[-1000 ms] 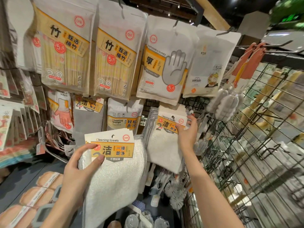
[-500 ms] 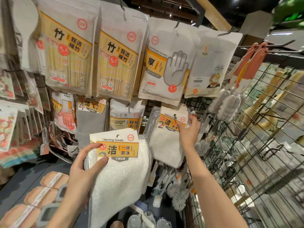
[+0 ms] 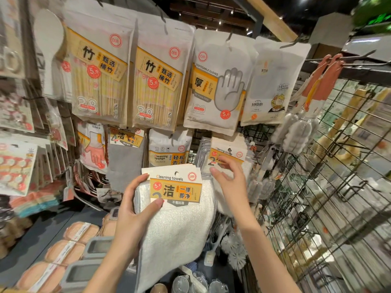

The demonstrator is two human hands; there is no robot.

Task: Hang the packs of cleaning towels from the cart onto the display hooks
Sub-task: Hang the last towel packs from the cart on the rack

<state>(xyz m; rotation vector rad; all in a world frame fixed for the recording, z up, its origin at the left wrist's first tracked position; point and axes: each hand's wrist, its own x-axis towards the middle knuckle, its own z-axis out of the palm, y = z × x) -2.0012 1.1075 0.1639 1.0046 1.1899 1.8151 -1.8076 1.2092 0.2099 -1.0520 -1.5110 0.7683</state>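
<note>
Held pack of cleaning towels: white textured cloth, white card header with an orange-yellow label, "Cleaning towels", a red 5.9 price dot and a hang hole at top centre. It is upright, tilted slightly, low centre in front of the display. Hanging packs of the same design sit just right and behind on a hook, partly hidden, stacked several deep.

The setting is a shop interior with a dark ceiling carrying small spot lights and a wooden beam running diagonally. A black wire grid panel with empty hooks occupies the right side. A dark shelf surface lies at lower left. A green blurred sign glows at upper right.
</note>
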